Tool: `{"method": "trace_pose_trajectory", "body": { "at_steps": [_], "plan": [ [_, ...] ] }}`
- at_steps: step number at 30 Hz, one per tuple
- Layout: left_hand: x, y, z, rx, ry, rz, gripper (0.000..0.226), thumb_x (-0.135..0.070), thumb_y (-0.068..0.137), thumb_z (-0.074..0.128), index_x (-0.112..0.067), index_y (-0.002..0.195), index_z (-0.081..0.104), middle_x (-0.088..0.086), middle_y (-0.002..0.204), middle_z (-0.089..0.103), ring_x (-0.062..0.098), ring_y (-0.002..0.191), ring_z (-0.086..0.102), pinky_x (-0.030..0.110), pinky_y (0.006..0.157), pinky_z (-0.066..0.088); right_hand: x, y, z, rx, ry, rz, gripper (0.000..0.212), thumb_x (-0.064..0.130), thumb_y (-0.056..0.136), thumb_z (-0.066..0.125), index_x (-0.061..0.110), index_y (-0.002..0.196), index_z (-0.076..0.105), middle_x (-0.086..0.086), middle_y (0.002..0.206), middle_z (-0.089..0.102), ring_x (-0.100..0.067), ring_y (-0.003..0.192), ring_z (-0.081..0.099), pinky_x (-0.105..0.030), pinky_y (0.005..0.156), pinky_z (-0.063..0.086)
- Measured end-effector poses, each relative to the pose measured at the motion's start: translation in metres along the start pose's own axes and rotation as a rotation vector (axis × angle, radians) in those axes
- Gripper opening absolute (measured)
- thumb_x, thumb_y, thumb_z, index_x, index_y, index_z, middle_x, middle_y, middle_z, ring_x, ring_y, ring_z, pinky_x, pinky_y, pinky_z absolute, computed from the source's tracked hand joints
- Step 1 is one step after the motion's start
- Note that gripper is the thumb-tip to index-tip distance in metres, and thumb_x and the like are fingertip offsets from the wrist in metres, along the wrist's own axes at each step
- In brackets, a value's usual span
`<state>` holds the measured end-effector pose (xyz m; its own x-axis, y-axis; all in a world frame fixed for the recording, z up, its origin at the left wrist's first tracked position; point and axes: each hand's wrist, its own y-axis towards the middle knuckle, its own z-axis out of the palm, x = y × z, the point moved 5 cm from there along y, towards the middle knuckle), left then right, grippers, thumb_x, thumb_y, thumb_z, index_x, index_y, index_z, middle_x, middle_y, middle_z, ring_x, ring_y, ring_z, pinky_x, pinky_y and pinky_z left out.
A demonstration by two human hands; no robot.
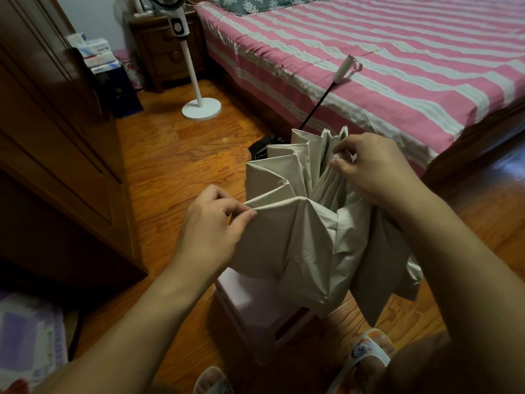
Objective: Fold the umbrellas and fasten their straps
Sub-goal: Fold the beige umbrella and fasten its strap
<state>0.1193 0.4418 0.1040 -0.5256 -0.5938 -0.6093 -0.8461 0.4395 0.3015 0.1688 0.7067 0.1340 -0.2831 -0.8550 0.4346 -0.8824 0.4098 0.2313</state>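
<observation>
Umbrella point(301, 223) in the middle, over a stool point(250, 302) on the floor point(170, 166). Left hand point(213, 226) on its left fold, right hand point(369, 169) on its right folds. Handle point(345, 68) behind, over the bed point(397, 66) at right. Fan stand point(199, 103) behind left; wardrobe point(56, 137) far left. Slippers point(369, 348) below.

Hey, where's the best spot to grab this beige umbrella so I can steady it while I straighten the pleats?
Probably the handle, taken from the bed side. It is the rigid, bare end, pointing away on its black shaft, whereas the canopy is loose cloth that both hands already pinch.
</observation>
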Motion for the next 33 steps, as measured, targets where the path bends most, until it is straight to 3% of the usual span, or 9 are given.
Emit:
{"method": "trace_pose_trajectory", "body": {
  "at_steps": [5, 8, 12, 16, 20, 25, 31, 33],
  "plan": [
    [-0.001, 0.0, 0.003, 0.043, 0.003, 0.127, 0.008, -0.017, 0.09, 0.074, -0.016, 0.082, 0.075, -0.008, 0.092, 0.063, 0.007, 0.085, 0.056, 0.027, 0.073, 0.048, 0.005, -0.002, 0.001, 0.007, 0.006, -0.014, 0.027, 0.032, 0.096, 0.068, 0.017, 0.119, 0.071, -0.006, 0.116, 0.068, -0.027, 0.107, 0.062, -0.041, 0.089, 0.051],
    [-0.007, -0.003, 0.001, 0.073, 0.074, 0.243, 0.001, -0.015, 0.089, 0.075, -0.016, 0.088, 0.076, -0.006, 0.09, 0.064, 0.008, 0.081, 0.057, 0.019, 0.068, 0.046, 0.007, -0.003, 0.001, 0.01, 0.004, -0.018, 0.026, 0.032, 0.096, 0.068, 0.018, 0.118, 0.071, -0.006, 0.115, 0.068, -0.027, 0.106, 0.062, -0.046, 0.091, 0.053],
    [-0.011, -0.005, 0.001, 0.101, 0.136, 0.372, 0.011, -0.011, 0.089, 0.074, -0.014, 0.099, 0.078, -0.001, 0.093, 0.068, 0.015, 0.083, 0.064, 0.034, 0.067, 0.056, 0.008, -0.003, 0.002, 0.013, 0.008, -0.011, 0.027, 0.033, 0.096, 0.068, 0.019, 0.119, 0.071, -0.005, 0.115, 0.068, -0.027, 0.106, 0.062, -0.046, 0.091, 0.053],
    [-0.013, -0.006, 0.001, 0.119, 0.155, 0.411, 0.013, -0.011, 0.091, 0.071, -0.015, 0.103, 0.077, 0.0, 0.093, 0.073, 0.016, 0.084, 0.068, 0.035, 0.069, 0.057, 0.007, -0.003, 0.001, 0.012, 0.008, -0.007, 0.026, 0.032, 0.096, 0.068, 0.019, 0.119, 0.071, -0.005, 0.115, 0.067, -0.027, 0.106, 0.062, -0.045, 0.09, 0.052],
    [-0.017, -0.006, -0.003, 0.091, 0.126, 0.33, 0.007, -0.014, 0.088, 0.076, -0.016, 0.095, 0.078, -0.003, 0.089, 0.073, 0.011, 0.082, 0.067, 0.031, 0.071, 0.057, 0.007, -0.003, 0.001, 0.014, 0.003, -0.009, 0.026, 0.032, 0.097, 0.067, 0.018, 0.119, 0.071, -0.006, 0.116, 0.067, -0.027, 0.107, 0.062, -0.046, 0.091, 0.052],
    [-0.005, -0.002, -0.004, 0.054, 0.008, 0.058, 0.007, -0.021, 0.086, 0.079, -0.022, 0.094, 0.08, -0.011, 0.09, 0.068, 0.0, 0.084, 0.059, 0.01, 0.069, 0.042, 0.005, -0.002, -0.001, 0.012, -0.001, -0.004, 0.028, 0.032, 0.097, 0.067, 0.017, 0.12, 0.071, -0.005, 0.116, 0.068, -0.027, 0.107, 0.062, -0.045, 0.091, 0.052],
    [-0.003, -0.002, -0.014, 0.017, -0.013, 0.046, 0.015, -0.014, 0.087, 0.078, -0.023, 0.097, 0.081, -0.011, 0.092, 0.07, 0.0, 0.088, 0.062, 0.024, 0.076, 0.054, 0.004, -0.002, 0.0, 0.016, 0.006, 0.007, 0.028, 0.032, 0.097, 0.067, 0.017, 0.121, 0.071, -0.005, 0.117, 0.068, -0.027, 0.109, 0.062, -0.045, 0.092, 0.052],
    [-0.007, -0.003, -0.016, 0.035, -0.058, 0.069, 0.025, -0.012, 0.087, 0.077, -0.028, 0.106, 0.078, -0.014, 0.093, 0.071, -0.001, 0.09, 0.064, 0.022, 0.078, 0.056, 0.004, -0.002, 0.0, 0.017, 0.001, 0.004, 0.028, 0.032, 0.097, 0.067, 0.017, 0.121, 0.071, -0.005, 0.117, 0.068, -0.027, 0.109, 0.062, -0.045, 0.092, 0.052]
  ]
}}
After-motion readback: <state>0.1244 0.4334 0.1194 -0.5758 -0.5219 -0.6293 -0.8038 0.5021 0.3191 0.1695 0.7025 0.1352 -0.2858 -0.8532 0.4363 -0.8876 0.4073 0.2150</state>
